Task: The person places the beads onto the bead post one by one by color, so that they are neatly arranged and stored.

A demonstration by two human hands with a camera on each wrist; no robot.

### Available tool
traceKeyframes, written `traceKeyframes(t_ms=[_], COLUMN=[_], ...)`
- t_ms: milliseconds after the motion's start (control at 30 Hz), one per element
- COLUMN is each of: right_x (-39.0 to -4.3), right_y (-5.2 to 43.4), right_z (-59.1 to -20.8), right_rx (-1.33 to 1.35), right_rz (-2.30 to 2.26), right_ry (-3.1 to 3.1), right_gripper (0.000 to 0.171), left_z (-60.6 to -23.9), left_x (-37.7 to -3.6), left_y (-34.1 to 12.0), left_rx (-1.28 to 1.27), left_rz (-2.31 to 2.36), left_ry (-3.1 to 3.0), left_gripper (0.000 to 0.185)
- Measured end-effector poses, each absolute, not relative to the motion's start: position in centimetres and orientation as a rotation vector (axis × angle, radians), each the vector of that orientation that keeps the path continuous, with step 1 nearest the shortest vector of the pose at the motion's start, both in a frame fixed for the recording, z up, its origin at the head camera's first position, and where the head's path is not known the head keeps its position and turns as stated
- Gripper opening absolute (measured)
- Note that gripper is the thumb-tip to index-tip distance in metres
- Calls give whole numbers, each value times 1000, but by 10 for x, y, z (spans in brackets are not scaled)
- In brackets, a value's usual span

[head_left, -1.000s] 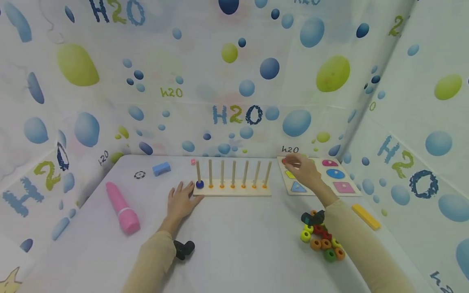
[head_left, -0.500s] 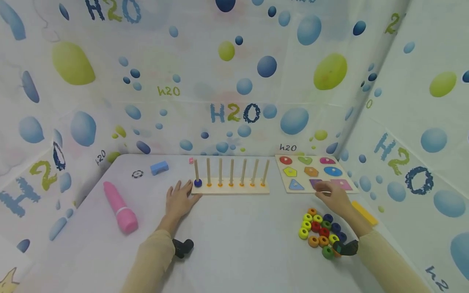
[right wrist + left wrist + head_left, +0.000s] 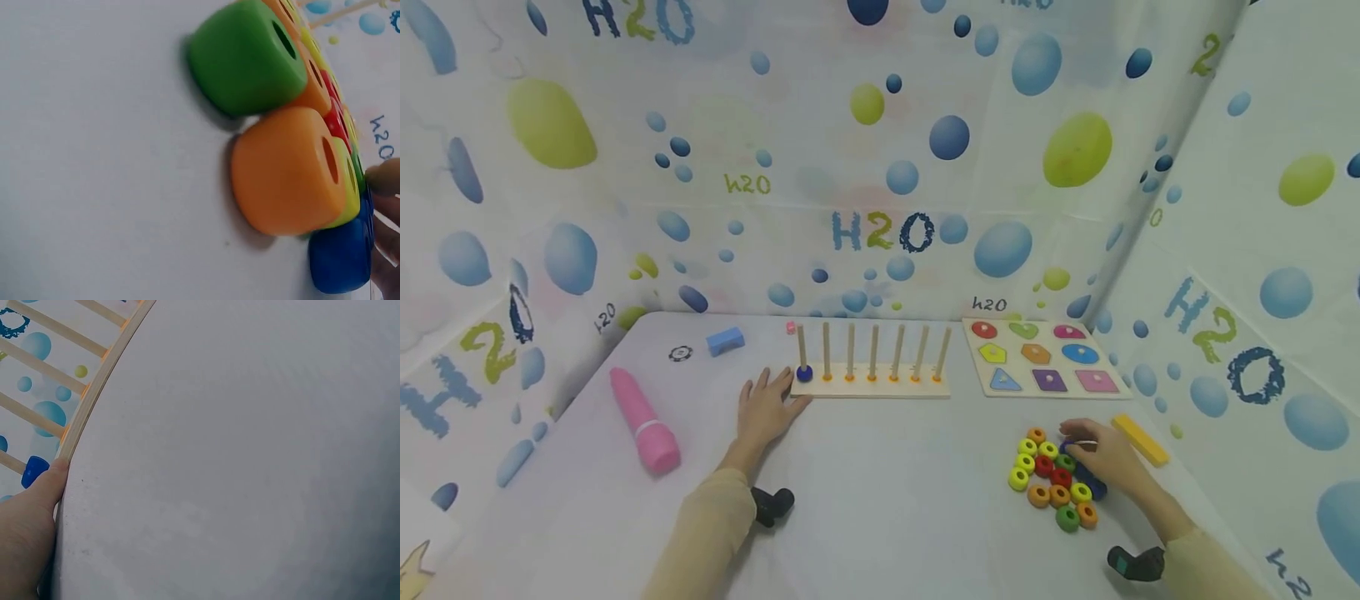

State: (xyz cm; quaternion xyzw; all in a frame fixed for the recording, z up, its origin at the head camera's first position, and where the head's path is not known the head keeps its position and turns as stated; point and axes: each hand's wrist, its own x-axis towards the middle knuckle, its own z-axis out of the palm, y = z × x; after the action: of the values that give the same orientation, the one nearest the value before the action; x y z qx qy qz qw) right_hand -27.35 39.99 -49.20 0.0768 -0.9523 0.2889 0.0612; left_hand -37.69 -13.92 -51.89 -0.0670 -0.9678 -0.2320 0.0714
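A person sits at a white table [image 3: 880, 500]. The left hand [image 3: 765, 410] lies flat and relaxed, fingertips touching the end of a wooden peg board [image 3: 871, 385] that carries one blue ring [image 3: 804, 374]. The right hand [image 3: 1101, 460] rests on a cluster of coloured rings [image 3: 1051, 483] near the table's right edge, fingers curled over a dark blue ring [image 3: 340, 256]; whether it is truly gripped is unclear. The rings are packed touching, so lifting one could likely knock its neighbours and roll them away.
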Motion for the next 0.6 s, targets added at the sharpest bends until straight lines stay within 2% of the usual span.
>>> traceKeyframes(t_ms=[600], right_x=[-268], right_y=[402], right_z=[-485], right_rx=[235], right_rz=[836], right_ry=[-2992], right_gripper=[29], left_z=[-517], left_x=[-376], left_y=[-139], left_rx=[-202], left_rz=[-687], left_ry=[-2903], left_gripper=[71])
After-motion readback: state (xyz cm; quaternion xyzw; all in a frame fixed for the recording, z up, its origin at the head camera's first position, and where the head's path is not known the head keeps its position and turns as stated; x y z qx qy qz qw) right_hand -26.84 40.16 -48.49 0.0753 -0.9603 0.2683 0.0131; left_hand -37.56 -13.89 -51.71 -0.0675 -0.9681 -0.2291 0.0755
